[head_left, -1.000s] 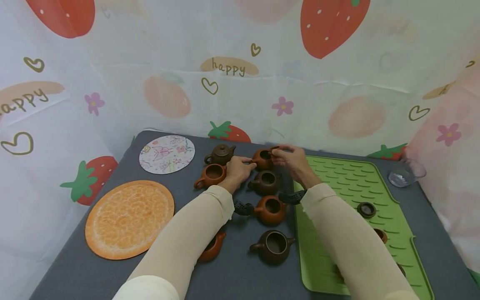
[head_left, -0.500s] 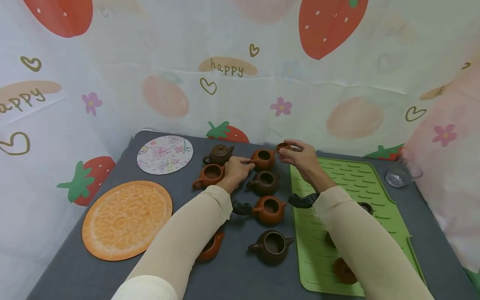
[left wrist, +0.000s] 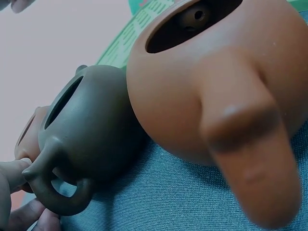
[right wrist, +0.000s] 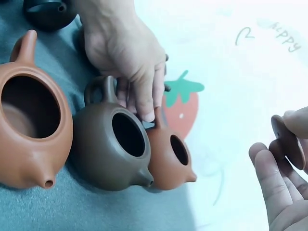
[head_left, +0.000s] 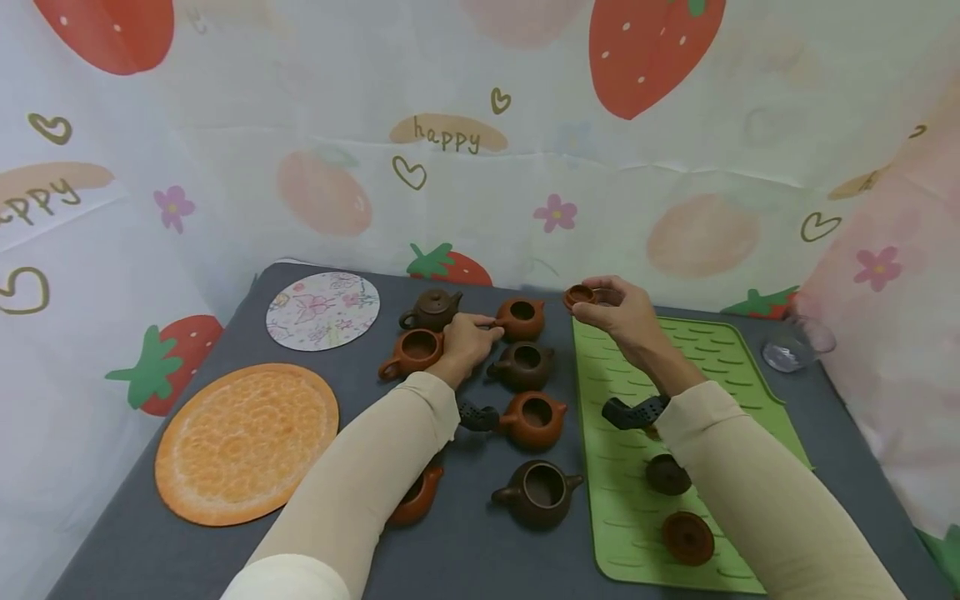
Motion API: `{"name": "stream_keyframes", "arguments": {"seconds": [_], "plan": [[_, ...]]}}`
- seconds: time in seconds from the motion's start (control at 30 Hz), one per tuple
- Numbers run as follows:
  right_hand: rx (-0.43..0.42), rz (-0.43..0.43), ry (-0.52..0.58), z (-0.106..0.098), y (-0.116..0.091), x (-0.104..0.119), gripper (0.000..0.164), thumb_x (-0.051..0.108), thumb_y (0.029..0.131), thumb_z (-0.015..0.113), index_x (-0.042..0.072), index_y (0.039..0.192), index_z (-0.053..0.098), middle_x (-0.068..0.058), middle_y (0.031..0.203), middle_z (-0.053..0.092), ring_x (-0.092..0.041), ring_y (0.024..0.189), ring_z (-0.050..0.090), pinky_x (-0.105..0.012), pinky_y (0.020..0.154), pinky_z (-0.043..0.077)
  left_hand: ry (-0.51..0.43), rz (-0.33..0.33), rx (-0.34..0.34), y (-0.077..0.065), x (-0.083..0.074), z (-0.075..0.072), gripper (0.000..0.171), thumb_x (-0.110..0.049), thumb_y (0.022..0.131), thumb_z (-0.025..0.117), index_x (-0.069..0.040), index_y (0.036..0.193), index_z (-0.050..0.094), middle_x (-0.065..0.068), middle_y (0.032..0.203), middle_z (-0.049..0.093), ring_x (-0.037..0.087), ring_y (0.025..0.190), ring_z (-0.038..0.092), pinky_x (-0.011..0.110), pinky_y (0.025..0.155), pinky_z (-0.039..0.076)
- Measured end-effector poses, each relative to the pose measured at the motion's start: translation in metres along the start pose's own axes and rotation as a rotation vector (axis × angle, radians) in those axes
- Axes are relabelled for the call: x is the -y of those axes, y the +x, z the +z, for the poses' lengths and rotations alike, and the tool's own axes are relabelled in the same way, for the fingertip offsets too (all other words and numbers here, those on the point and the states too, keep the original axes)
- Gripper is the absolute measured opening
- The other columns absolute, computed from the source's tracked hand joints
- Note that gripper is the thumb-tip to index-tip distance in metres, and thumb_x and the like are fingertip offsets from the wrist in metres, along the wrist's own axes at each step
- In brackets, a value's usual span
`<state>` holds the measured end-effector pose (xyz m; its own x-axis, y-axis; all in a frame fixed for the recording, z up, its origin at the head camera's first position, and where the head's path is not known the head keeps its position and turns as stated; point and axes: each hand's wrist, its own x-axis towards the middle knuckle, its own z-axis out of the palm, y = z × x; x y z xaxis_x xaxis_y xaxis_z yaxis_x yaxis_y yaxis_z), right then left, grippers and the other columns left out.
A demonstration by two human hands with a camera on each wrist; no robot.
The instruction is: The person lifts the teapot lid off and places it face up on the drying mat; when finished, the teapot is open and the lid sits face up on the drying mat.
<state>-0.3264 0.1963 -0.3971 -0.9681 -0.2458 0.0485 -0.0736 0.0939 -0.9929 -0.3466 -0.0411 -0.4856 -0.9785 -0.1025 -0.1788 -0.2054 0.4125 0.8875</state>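
My left hand (head_left: 467, 340) pinches the handle of a small reddish-brown teapot (head_left: 519, 332) at the far end of a column of open teapots. In the right wrist view this teapot (right wrist: 166, 169) shows its mouth uncovered. Off to its right, my right hand (head_left: 630, 321) pinches a small reddish-brown teapot lid (head_left: 580, 296), raised above the far edge of the green mat. The right wrist view shows the lid (right wrist: 288, 143) between thumb and fingers. A dark brown open teapot (head_left: 517, 379) stands just nearer than the gripped one; in the left wrist view its handle (left wrist: 60, 209) is close to my fingers.
Nearer stand an orange-brown teapot (head_left: 532, 440) and a dark one (head_left: 536, 518). Left are a lidded dark teapot (head_left: 433, 312), an open orange-brown one (head_left: 408, 364) and one partly under my sleeve. Lids (head_left: 687, 537) lie on the green mat (head_left: 618, 550); a clear glass (head_left: 787, 354) stands beyond.
My right hand has moved right, away from the far teapot, carrying the lid and tilting it. My left hand stays at the teapot's handle. Lids on the mat have come out from behind my sleeve.
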Motion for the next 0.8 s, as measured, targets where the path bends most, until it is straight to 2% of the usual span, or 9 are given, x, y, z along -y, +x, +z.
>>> {"name": "stream_keyframes", "arguments": {"seconds": [0.17, 0.4, 0.63, 0.8], "plan": [[-0.002, -0.006, -0.091, -0.004, -0.007, 0.007, 0.046, 0.005, 0.09, 0.069, -0.005, 0.13, 0.048, -0.016, 0.115, 0.054, -0.023, 0.098, 0.057, -0.028, 0.08, 0.05, -0.016, -0.007, 0.004, 0.0, 0.0, -0.001, 0.03, -0.028, 0.092, 0.069, -0.017, 0.12, 0.071, 0.008, 0.12, 0.063, 0.026, 0.101, 0.061, 0.041, 0.08, 0.051], [-0.01, -0.019, -0.144, -0.014, -0.017, 0.014, 0.044, 0.003, 0.091, 0.067, -0.008, 0.129, 0.048, -0.017, 0.119, 0.051, -0.022, 0.103, 0.056, -0.027, 0.081, 0.05, -0.02, -0.015, 0.009, -0.001, -0.001, -0.001, 0.03, -0.029, 0.092, 0.069, -0.017, 0.119, 0.071, 0.007, 0.118, 0.064, 0.025, 0.1, 0.06, 0.04, 0.077, 0.051], [-0.028, -0.023, -0.186, -0.036, -0.03, 0.013, 0.045, 0.004, 0.091, 0.068, -0.008, 0.13, 0.048, -0.019, 0.122, 0.05, -0.021, 0.105, 0.056, -0.026, 0.081, 0.05, -0.019, -0.003, 0.003, -0.002, -0.001, -0.001, 0.03, -0.029, 0.091, 0.07, -0.017, 0.119, 0.071, 0.007, 0.116, 0.064, 0.023, 0.095, 0.061, 0.036, 0.07, 0.051], [-0.017, -0.021, -0.212, -0.054, -0.038, 0.014, 0.05, 0.005, 0.091, 0.067, -0.009, 0.134, 0.045, -0.019, 0.125, 0.049, -0.016, 0.106, 0.055, -0.024, 0.082, 0.05, -0.012, -0.001, 0.0, -0.001, -0.001, -0.001, 0.03, -0.029, 0.091, 0.07, -0.017, 0.118, 0.072, 0.007, 0.117, 0.064, 0.023, 0.095, 0.061, 0.037, 0.07, 0.051]]}}
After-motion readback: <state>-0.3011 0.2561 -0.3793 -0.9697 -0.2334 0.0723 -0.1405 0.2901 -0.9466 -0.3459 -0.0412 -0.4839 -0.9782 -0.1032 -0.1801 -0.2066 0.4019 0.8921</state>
